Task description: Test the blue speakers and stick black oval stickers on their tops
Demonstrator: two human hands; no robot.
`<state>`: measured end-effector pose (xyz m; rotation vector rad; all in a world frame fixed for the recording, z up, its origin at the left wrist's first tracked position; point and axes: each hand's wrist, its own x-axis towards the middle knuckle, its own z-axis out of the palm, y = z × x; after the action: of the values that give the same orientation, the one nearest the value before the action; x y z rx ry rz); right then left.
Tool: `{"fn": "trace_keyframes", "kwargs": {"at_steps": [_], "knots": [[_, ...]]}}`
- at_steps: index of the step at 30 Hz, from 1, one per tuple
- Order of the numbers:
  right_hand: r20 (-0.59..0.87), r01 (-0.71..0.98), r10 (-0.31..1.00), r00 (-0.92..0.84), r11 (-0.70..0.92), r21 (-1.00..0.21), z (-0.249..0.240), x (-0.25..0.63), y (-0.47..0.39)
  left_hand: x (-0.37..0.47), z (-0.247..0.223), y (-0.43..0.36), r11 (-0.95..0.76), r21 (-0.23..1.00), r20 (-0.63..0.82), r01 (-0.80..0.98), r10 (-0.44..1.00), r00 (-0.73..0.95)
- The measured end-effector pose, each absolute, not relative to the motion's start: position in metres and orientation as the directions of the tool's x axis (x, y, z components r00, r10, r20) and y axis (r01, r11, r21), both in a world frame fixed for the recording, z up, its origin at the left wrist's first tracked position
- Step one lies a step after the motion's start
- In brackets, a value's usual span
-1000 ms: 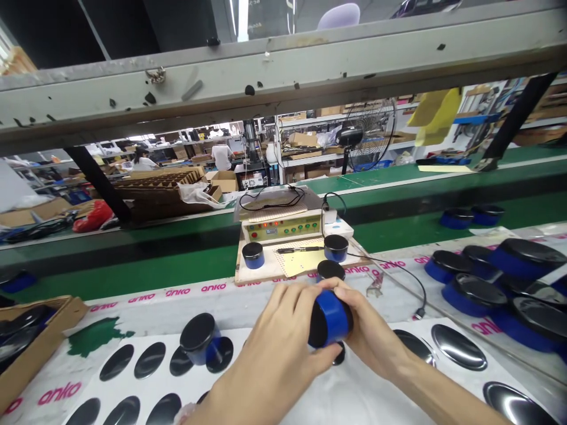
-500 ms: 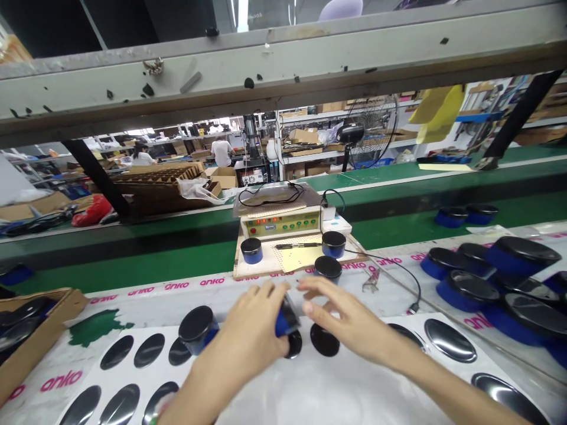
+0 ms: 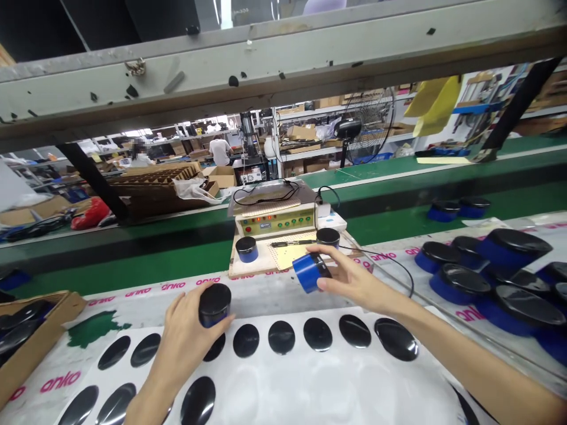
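Both hands now loaded: one blue cyl. each

Approx. half a sec ago our R hand (image 3: pixel 354 280) was empty w/ fingers spread; now its fingers & thumb are closed on a tilted cyl. (image 3: pixel 307 273), blue wall facing L, black end toward the palm, centre of frame. It looks clear of the worktop cover (image 3: pixel 274 295). The cyl. that stood just below the wooden board is gone from that spot, so prob. this is the same one.

Our L hand (image 3: pixel 188 324) has shifted left and is curled partway round an upright black-topped cyl. (image 3: pixel 215 300), L of centre, over the upper edge of the white sheet (image 3: pixel 274 389). Can't tell if its base touches. Another cyl. stood about there a moment ago; may be hidden behind the hand, can't tell.

For the work, we'd judge the L piece is being parked or steadied while the R one is taken up.

W/ the hands apart, the upper row of glossy black discs (image 3: pixel 282 337) shows better; pale round outlines sit below. Two more blue cyls. (image 3: pixel 247 250) stand on the board by the control box (image 3: pixel 279 223); a bigger pile (image 3: pixel 460 286) is at far R.
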<state>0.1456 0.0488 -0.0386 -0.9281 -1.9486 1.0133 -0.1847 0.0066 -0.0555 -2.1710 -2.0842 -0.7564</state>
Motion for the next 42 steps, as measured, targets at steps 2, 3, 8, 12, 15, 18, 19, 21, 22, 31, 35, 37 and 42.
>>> {"fn": "trace_keyframes", "kwargs": {"at_steps": [2, 3, 8, 12, 15, 18, 19, 21, 22, 31, 35, 37, 42], "knots": [[0.311, 0.143, 0.812, -0.493, 0.429, -0.892, -0.029, 0.141, 0.035, -0.184, -0.058, 0.006, -0.070, 0.361, 0.347, 0.930, 0.936, -0.064], [0.331, 0.094, 0.802, -0.498, 0.429, -0.899, -0.024, 0.139, 0.029, -0.184, -0.059, 0.007, -0.057, 0.355, 0.340, 0.933, 0.938, -0.072], [0.430, -0.199, 0.763, -0.482, 0.382, -0.902, -0.012, 0.135, 0.014, -0.188, -0.068, 0.010, -0.089, 0.088, 0.292, 0.992, 0.954, 0.060], [0.465, -0.253, 0.748, -0.474, 0.391, -0.885, -0.008, 0.136, 0.009, -0.200, -0.067, 0.007, -0.057, -0.013, 0.235, 0.998, 0.970, 0.059], [0.496, -0.236, 0.733, -0.465, 0.437, -0.868, -0.005, 0.137, 0.004, -0.210, -0.061, 0.005, -0.061, -0.016, 0.197, 0.998, 0.978, 0.063], [0.515, -0.207, 0.727, -0.454, 0.476, -0.855, -0.002, 0.137, -0.001, -0.215, -0.055, 0.005, -0.044, 0.040, 0.105, 0.998, 0.994, 0.040], [0.516, -0.199, 0.727, -0.452, 0.482, -0.853, -0.001, 0.137, -0.002, -0.215, -0.053, 0.006, -0.038, 0.059, 0.076, 0.998, 0.997, 0.034], [0.516, -0.185, 0.727, -0.452, 0.490, -0.852, 0.002, 0.136, -0.005, -0.214, -0.050, 0.008, -0.047, 0.072, 0.043, 0.996, 0.998, 0.044], [0.520, -0.178, 0.724, -0.453, 0.498, -0.848, 0.003, 0.136, -0.006, -0.212, -0.049, 0.009, -0.061, 0.068, 0.039, 0.996, 0.998, 0.059], [0.567, -0.170, 0.695, -0.441, 0.556, -0.814, 0.012, 0.132, -0.012, -0.193, -0.052, 0.017, -0.127, 0.119, 0.117, 0.985, 0.987, 0.113], [0.590, -0.174, 0.681, -0.434, 0.579, -0.796, 0.016, 0.129, -0.014, -0.170, -0.047, 0.025, -0.267, 0.115, 0.207, 0.957, 0.948, 0.240], [0.597, -0.168, 0.678, -0.429, 0.590, -0.790, 0.017, 0.129, -0.015, -0.159, -0.045, 0.031, -0.327, 0.115, 0.251, 0.938, 0.923, 0.291], [0.539, 0.165, 0.700, -0.469, 0.669, -0.725, 0.018, 0.134, -0.009, -0.139, -0.049, 0.045, -0.411, 0.122, 0.219, 0.903, 0.899, 0.380]]}}
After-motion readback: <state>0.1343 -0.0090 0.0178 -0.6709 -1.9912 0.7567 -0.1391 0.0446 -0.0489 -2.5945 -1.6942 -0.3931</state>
